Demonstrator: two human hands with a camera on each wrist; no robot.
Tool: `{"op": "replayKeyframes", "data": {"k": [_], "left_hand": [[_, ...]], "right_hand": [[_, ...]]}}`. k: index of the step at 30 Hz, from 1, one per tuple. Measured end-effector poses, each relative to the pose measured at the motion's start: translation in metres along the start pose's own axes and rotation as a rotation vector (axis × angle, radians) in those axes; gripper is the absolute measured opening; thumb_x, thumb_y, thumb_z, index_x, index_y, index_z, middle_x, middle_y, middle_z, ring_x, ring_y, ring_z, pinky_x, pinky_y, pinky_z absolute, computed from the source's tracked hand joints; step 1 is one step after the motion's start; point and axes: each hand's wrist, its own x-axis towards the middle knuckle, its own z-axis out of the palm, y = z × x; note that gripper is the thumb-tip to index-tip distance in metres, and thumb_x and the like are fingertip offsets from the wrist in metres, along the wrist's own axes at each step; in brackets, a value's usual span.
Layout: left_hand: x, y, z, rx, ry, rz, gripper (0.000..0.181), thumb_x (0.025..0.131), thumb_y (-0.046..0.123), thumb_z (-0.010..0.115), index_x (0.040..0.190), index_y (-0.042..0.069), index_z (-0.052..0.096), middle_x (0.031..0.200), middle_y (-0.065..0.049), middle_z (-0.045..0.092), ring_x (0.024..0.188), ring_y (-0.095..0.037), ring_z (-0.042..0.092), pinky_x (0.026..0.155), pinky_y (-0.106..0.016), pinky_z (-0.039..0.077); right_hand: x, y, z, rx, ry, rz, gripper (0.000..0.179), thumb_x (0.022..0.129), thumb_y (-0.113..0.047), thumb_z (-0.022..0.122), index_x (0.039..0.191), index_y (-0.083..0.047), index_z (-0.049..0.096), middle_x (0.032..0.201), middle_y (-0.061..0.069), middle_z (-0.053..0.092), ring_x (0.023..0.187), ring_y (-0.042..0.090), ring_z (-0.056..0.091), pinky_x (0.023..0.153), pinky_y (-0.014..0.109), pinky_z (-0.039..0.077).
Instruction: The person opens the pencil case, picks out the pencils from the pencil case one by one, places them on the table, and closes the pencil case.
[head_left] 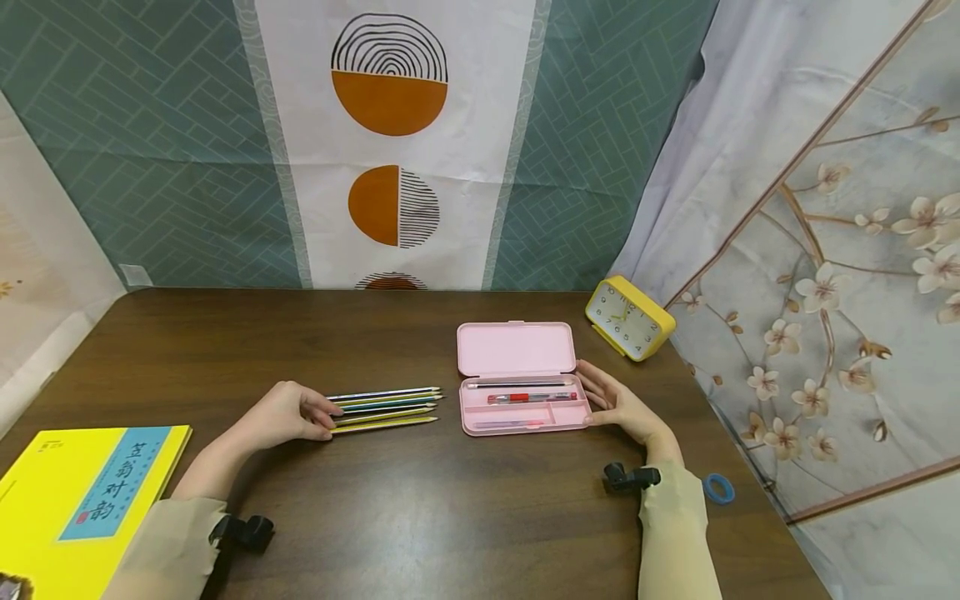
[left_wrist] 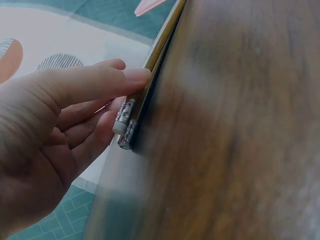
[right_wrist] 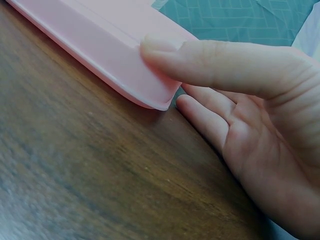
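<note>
My left hand pinches the eraser ends of several pencils lying side by side on the table, tips toward the right. In the left wrist view its thumb rests on a yellowish pencil, with a darker one beneath; the other fingers are partly hidden behind. To the right lies an open pink pencil case, lid folded back. My right hand grips the case's right end, thumb at the near corner and fingers along the side. Inside are a red pen, a dark pencil and a pale, slim item.
A yellow book with a blue title strip lies at the left. Behind the right hand stands a yellow alarm clock. A blue ring, like a tape roll, lies beside the right sleeve. The wooden table ends at a patterned curtain.
</note>
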Motion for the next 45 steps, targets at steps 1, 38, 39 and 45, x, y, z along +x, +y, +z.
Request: {"op": "replayKeyframes", "data": {"k": [1,38,39,45], "left_hand": [[0.0002,-0.0002,0.0,0.0,-0.005,0.007,0.031,0.076,0.008,0.081,0.104,-0.002,0.074,0.081,-0.003,0.076,0.074,-0.005,0.07,0.062,-0.023,0.054],[0.0021,0.0012,0.0025,0.068,0.033,0.021,0.029,0.075,0.003,0.08,0.103,-0.002,0.074,0.079,0.0,0.074,0.071,-0.004,0.068,0.062,-0.021,0.053],[0.0023,0.0015,0.0026,0.069,0.034,0.02,0.029,0.075,0.003,0.08,0.104,-0.002,0.074,0.079,0.0,0.074,0.071,-0.005,0.068,0.062,-0.021,0.053],[0.0031,0.0028,0.0029,0.072,0.031,0.024,0.035,0.075,0.003,0.08,0.108,-0.006,0.071,0.082,-0.002,0.075,0.071,-0.004,0.066,0.063,-0.022,0.054]], "right_hand": [[-0.0003,-0.0002,0.0001,0.001,0.0,0.002,0.099,0.08,0.008,0.071,0.155,0.003,0.006,0.161,0.026,-0.001,0.137,-0.007,0.033,0.106,0.013,0.036],[0.0017,-0.0015,-0.0003,0.001,0.003,0.011,0.099,0.08,0.008,0.071,0.155,0.002,0.007,0.161,0.025,0.0,0.138,-0.005,0.032,0.106,0.013,0.035],[0.0016,-0.0014,-0.0004,0.001,0.002,0.011,0.099,0.08,0.008,0.071,0.155,0.002,0.007,0.161,0.025,0.0,0.139,-0.005,0.032,0.106,0.013,0.035],[0.0002,-0.0004,-0.0006,-0.002,0.001,0.014,0.1,0.081,0.007,0.072,0.155,0.002,0.006,0.161,0.026,-0.001,0.137,-0.007,0.033,0.105,0.013,0.036]]}}
